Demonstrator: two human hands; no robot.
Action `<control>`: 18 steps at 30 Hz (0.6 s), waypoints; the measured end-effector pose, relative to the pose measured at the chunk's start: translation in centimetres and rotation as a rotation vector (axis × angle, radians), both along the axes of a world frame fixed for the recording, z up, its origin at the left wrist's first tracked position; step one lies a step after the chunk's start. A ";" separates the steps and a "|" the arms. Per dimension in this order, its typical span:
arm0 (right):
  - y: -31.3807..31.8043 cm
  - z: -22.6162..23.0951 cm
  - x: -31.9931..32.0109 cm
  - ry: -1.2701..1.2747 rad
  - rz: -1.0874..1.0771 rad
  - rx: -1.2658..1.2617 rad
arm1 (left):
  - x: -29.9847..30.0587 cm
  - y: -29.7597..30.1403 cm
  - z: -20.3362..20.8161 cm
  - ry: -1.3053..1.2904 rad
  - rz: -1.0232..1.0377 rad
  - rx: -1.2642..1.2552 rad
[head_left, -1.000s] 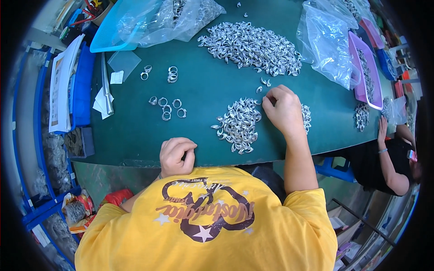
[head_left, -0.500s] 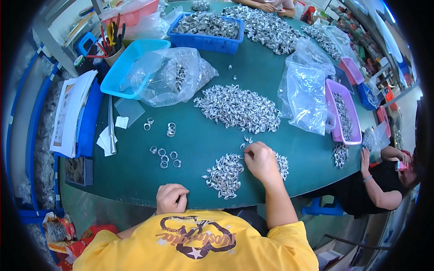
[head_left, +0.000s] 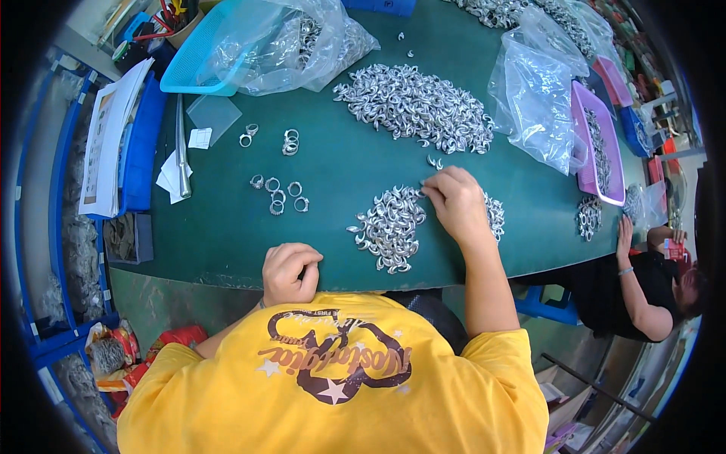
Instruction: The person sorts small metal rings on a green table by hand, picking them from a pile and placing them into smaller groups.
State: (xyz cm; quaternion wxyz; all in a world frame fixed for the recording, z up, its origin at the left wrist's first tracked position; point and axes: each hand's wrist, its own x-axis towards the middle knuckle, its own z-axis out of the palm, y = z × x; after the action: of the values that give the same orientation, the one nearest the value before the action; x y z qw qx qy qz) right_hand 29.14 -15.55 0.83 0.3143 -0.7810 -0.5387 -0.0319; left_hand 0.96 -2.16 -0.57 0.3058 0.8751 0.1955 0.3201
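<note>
My right hand [head_left: 460,206] is over the table between two small heaps, thumb and forefinger pinched together. A tiny bit of metal shows at its fingertips, too small to make out fully. To its left lies a heap of silvery crescent-shaped metal pieces [head_left: 389,229]; a smaller heap [head_left: 494,217] is partly hidden behind the hand. Just beyond the fingertips are a couple of loose crescents [head_left: 435,163]. Farther off spreads a larger pile of the same pieces [head_left: 414,107]. My left hand [head_left: 290,274] rests at the near table edge, fingers curled in, with nothing seen in it.
Several metal rings [head_left: 277,195] lie at left, near a tapered metal rod [head_left: 181,144]. A turquoise basket [head_left: 198,57] with a clear bag [head_left: 291,45] stands behind. At right are a plastic bag [head_left: 537,98], a lilac basket [head_left: 616,170] and a seated person [head_left: 643,291].
The view has tipped downward, so the table sits higher in the picture. A loose crescent by my right fingertips no longer shows there. My left hand stays curled at the edge.
</note>
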 end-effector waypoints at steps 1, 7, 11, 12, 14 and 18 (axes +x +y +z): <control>-0.5 0.5 -0.3 0.088 0.034 -0.013 | -0.2 0.0 0.0 0.002 -0.007 0.000; -0.5 1.4 0.4 0.150 -0.095 0.010 | 0.0 0.1 -0.1 0.009 -0.004 0.008; 0.1 0.9 -0.7 0.121 -0.083 -0.081 | -0.1 0.0 -0.1 0.009 -0.008 0.005; 0.0 0.8 -0.8 0.098 -0.104 -0.107 | -0.1 0.1 -0.1 0.007 -0.009 0.004; -0.3 0.6 -0.2 0.135 -0.120 -0.057 | 0.0 0.0 -0.1 0.006 -0.004 -0.002; -0.5 1.0 0.0 0.171 -0.181 -0.060 | -0.2 0.1 -0.2 0.017 -0.033 0.010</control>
State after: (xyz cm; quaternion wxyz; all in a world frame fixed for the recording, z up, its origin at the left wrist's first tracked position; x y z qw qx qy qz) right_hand 29.10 -16.09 1.79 0.3315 -0.8352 -0.4382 0.0227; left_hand 0.77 -2.02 -0.74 0.3052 0.8823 0.1822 0.3087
